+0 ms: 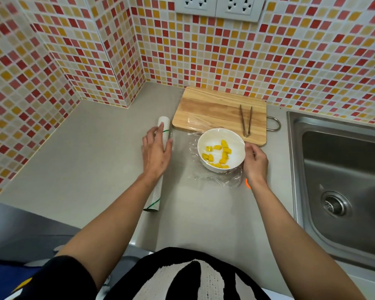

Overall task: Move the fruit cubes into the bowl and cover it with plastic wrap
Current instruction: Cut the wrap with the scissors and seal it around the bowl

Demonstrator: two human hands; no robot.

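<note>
A white bowl [221, 150] stands on the grey counter with several yellow fruit cubes [218, 153] inside. Clear plastic wrap [217, 177] lies stretched over the bowl and spills onto the counter around it. My right hand [255, 161] touches the bowl's right side, its fingers curled against the wrap at the rim. My left hand [156, 151] rests flat on the white roll of plastic wrap [159, 163], which lies lengthwise on the counter left of the bowl.
A wooden cutting board [214, 109] lies behind the bowl with metal tongs [246, 121] on its right part. A steel sink [342, 180] is at the right. Tiled walls close off the back and left. The counter's front edge is near my body.
</note>
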